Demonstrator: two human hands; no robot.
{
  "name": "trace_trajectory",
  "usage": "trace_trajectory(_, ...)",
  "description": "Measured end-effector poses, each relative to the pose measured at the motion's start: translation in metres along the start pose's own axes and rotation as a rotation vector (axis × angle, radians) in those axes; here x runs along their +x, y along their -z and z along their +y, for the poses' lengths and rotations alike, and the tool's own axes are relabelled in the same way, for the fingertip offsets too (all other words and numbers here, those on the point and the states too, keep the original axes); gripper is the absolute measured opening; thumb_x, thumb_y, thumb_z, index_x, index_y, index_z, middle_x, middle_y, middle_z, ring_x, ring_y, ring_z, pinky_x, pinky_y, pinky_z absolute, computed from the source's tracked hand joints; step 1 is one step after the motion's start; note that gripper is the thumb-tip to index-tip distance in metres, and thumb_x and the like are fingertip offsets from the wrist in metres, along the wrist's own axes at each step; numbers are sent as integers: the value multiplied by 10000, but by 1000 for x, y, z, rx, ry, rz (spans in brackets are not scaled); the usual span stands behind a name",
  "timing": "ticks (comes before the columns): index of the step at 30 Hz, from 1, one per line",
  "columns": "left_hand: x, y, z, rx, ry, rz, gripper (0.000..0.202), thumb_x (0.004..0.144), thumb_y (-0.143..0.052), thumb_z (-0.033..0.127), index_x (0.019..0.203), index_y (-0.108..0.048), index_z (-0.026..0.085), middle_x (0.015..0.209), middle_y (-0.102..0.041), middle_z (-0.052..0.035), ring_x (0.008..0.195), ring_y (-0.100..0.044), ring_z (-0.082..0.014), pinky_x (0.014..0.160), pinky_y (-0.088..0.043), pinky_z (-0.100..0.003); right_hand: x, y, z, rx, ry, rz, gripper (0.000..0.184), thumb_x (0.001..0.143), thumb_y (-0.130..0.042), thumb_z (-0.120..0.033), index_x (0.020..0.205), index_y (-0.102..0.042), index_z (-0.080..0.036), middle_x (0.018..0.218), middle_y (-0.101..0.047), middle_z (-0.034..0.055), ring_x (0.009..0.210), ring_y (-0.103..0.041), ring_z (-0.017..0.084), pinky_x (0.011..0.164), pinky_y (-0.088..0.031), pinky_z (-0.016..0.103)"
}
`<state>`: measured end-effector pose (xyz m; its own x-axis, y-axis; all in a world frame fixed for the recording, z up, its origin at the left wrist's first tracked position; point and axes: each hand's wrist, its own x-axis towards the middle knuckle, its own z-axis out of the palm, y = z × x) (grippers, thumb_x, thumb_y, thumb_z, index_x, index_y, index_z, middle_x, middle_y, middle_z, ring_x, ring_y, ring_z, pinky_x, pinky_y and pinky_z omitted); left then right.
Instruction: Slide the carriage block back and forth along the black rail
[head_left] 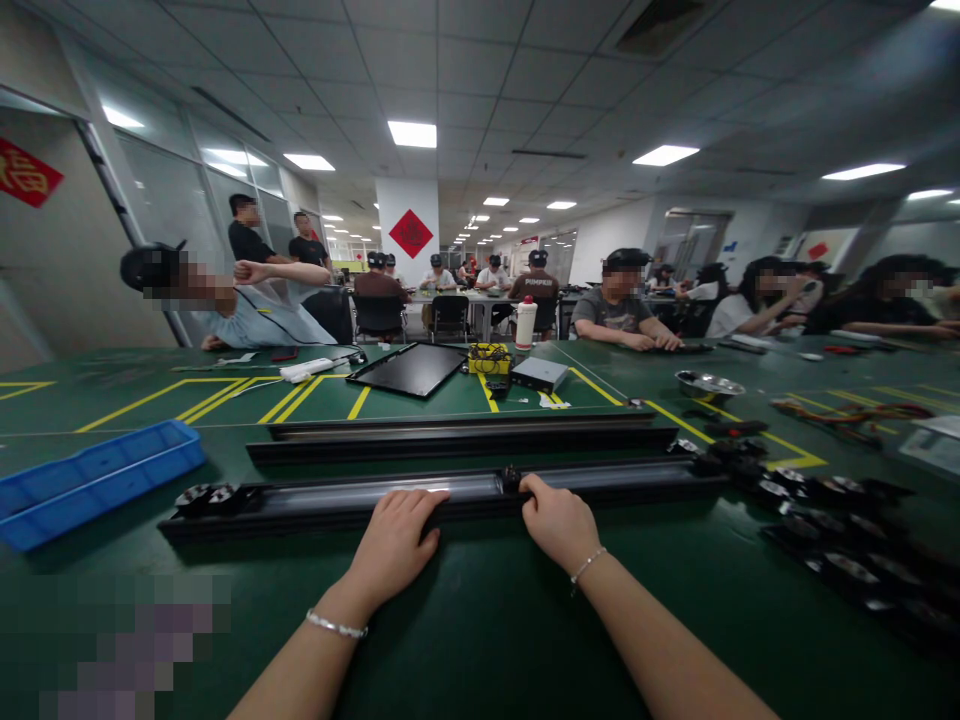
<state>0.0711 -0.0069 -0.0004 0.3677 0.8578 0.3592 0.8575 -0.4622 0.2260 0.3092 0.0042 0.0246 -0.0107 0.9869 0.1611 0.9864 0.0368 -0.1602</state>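
A long black metal rail [315, 498] with a shiny grey channel lies across the green table in front of me. My left hand [397, 545] rests on its near edge, fingers stretched out flat over the channel and thumb apart. Right of it, a small black part [511, 480] sits in the channel. My right hand [559, 525] has its fingers curled against that part, index finger and thumb close together. Round silver-and-black pieces [206, 497] stand at the rail's left end. Behind lies a second long black rail [465, 437], parallel to the first.
A blue plastic bin [105, 480] stands at left. Several black parts with silver discs [832, 540] crowd the right side. Farther back are a black panel [409, 368], a yellow box [489, 358], a white bottle [526, 324] and a metal bowl [709, 384]. People sit around the table.
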Motion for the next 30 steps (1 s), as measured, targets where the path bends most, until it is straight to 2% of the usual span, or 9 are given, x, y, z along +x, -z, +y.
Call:
trace_trajectory(12,0,2,1,11,0,-4,435,756,-485,228,1187,-452,285,1145,-568,-12,1062,-481,-177,952,-304,-376,0,6,-4,-16,-37,-60,317,795,-346,-240,1017,-560,-314,717,-651,28,673,-607,198,571,-350,266)
trace_trajectory(30,0,0,0,15,4,-12,440,759,-481,237,1196,-452,283,1138,-570,-22,1060,-480,-188,957,-303,-386,1,7,-3,-13,-95,-65,320,777,-356,-238,1005,-572,-303,740,-647,39,698,-604,197,588,-347,263)
